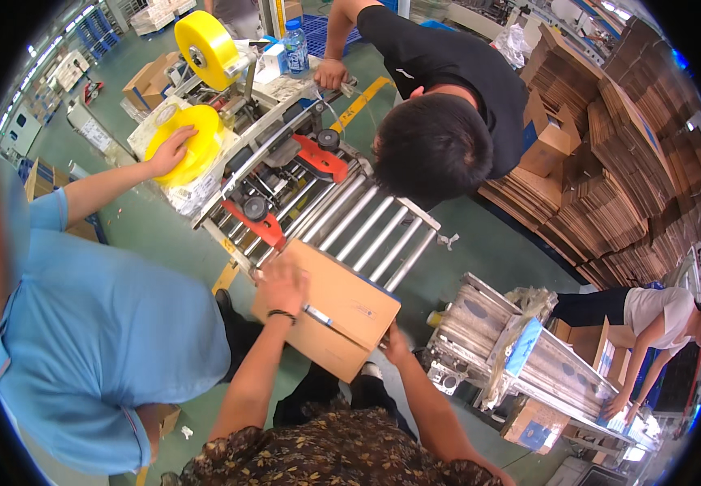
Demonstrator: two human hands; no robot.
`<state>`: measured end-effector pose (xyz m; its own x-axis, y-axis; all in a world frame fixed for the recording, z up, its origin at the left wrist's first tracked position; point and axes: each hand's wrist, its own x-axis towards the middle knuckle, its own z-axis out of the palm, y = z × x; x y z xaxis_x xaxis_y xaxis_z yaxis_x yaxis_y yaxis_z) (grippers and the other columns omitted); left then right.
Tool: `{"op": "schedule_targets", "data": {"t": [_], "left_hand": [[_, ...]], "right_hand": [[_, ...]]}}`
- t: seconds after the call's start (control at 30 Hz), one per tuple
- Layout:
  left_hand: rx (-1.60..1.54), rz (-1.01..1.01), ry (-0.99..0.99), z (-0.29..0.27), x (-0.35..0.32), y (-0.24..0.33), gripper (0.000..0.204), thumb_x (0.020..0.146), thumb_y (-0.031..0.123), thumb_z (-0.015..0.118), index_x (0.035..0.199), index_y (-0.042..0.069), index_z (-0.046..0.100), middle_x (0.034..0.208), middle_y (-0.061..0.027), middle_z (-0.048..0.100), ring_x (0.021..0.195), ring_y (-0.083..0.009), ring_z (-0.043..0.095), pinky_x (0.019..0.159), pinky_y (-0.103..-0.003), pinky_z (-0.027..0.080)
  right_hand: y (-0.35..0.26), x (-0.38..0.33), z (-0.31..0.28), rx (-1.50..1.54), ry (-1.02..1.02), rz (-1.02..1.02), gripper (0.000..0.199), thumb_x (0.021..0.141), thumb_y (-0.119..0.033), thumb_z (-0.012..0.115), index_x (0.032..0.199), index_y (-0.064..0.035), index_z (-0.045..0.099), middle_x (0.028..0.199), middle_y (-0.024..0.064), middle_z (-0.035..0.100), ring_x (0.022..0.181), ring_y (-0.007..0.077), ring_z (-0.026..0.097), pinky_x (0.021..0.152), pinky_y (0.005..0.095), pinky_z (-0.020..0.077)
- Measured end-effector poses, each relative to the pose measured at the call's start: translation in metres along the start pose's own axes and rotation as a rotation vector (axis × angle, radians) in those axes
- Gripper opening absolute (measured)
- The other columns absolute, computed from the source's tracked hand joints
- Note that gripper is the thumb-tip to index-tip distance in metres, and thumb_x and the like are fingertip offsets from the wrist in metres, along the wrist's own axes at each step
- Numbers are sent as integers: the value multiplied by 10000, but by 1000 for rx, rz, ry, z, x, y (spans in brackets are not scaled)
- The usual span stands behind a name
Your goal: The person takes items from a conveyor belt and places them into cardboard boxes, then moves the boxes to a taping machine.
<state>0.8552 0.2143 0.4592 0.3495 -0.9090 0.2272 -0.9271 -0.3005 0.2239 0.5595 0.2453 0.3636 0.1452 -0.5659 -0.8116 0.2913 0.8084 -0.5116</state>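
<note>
A closed brown cardboard box [356, 301] rests tilted at the near end of a roller conveyor [375, 235], partly over the floor in front of me. My left hand [283, 285], with a dark band at the wrist, is over the box's left side; its fingers are smeared by motion. With my right hand [397, 343] I grip the box's near right edge, the fingers partly hidden. On the box's top lies a slim white-and-blue strip [318, 315], too small to tell what it is.
A taping machine with red guides [320, 158] and a yellow tape roll [206, 50] adjoins the rollers. A person in blue [115, 308] touches another yellow roll [184, 150]; a person in black [464, 105] leans in opposite. Flattened cartons [610, 178] stand right, near another conveyor [557, 364].
</note>
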Motion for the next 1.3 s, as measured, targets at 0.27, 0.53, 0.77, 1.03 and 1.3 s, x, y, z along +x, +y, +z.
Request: {"op": "schedule_targets", "data": {"t": [0.27,0.53,0.77,1.03,1.3], "left_hand": [[-82,410,-283,46,-6,84,602,952,405,468,1506,217,321,1589,-108,205,1468,-338,141,1178,-536,93],[-37,381,-343,41,-1,81,599,975,415,434,1517,206,289,1599,-100,169,1477,-334,101,1181,-537,65],[-71,564,-309,56,44,85,589,955,393,468,1496,201,337,1587,-118,201,1465,-339,142,1172,-545,110],[-363,704,-14,86,131,125,431,866,119,526,1292,62,563,1348,-181,539,1311,-354,439,1165,-441,252],[-118,1028,173,112,98,86,289,991,213,432,1110,-19,558,1195,-192,566,1128,-360,525,1040,-488,364]], "right_hand": [[10,-57,-2,55,196,-186,805,963,-651,347,1503,-57,278,1471,100,404,1343,263,386,1098,416,301],[42,-35,13,-401,392,-735,649,1033,-459,347,1466,20,278,1436,227,403,1323,320,395,1093,371,305],[46,-9,51,-254,581,-701,577,1044,-350,343,1441,62,265,1381,284,419,1269,358,435,1066,391,327],[-54,118,95,-460,673,-787,346,990,-258,412,1185,20,480,1010,206,576,905,316,555,831,418,454],[-15,-11,61,-882,31,-1043,241,977,-252,426,898,-48,529,882,193,587,811,367,573,722,470,466]]}}
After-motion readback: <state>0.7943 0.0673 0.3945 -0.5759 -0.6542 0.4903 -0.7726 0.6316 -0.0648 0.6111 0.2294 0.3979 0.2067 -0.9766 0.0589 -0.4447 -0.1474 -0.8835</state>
